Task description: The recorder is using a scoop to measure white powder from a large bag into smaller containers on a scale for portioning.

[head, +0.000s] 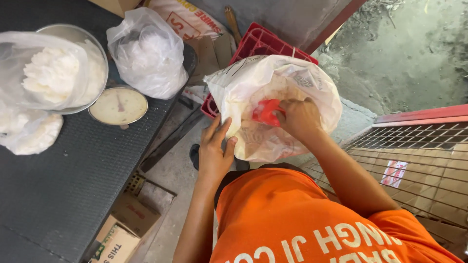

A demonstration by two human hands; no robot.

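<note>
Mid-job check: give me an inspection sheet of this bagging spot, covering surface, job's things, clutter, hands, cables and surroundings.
Surface: dark textured table top, with some white specks.
Job's things: large white sack standing open on a red crate; red scoop inside its mouth.
Clutter: metal bowl on a dial scale, holding a clear bag of white grains; tied plastic bag; another filled bag at the table's left edge; cardboard boxes on the floor.
Hands: left hand holds the sack's side; right hand grips the scoop.
Cables: nothing seen.
Surroundings: concrete floor, wire mesh rack on the right.
</note>
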